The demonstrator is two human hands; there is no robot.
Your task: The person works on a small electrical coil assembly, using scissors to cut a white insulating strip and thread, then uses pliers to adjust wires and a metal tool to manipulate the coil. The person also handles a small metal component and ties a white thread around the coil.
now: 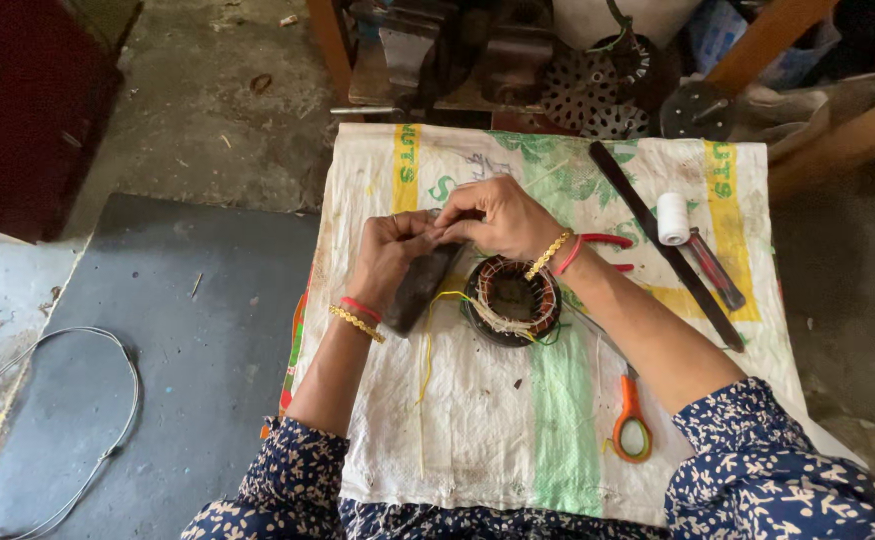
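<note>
Lying around: orange-handled scissors [630,420] just beside the right forearm; red-handled pliers [603,241] partly hidden behind the right wrist; white thread spool [672,217] well right of the hands, touching a dark-red-handled tool [715,268]; long dark flat bar [663,243] running diagonally past the spool.
Wiring: thin yellow wire [428,345] trailing down from the winding across the sack.
Winding: round stator coil [513,297], copper turns in a dark ring, lying flat on the sack, directly below the right wrist and just right of the left hand.
Dark sheet: dark grey piece [420,285], slanting down from the fingers toward the left wrist, beside the coil's left edge.
Left hand: left hand [390,255] curled, fingertips pinching the top of the dark sheet.
Right hand: right hand [498,215] bent over from the right, fingertips pressed against those of the left at the same spot; exact grip hidden by knuckles.
Surface: white woven sack [478,440] with green and yellow print, spread as a work mat.
Beside the mat: dark grey mat [188,360] to the left, with a grey wire loop [108,400] at its edge.
Room: rough concrete floor [208,100]; perforated metal parts [598,95] and wooden frame legs beyond the sack.
</note>
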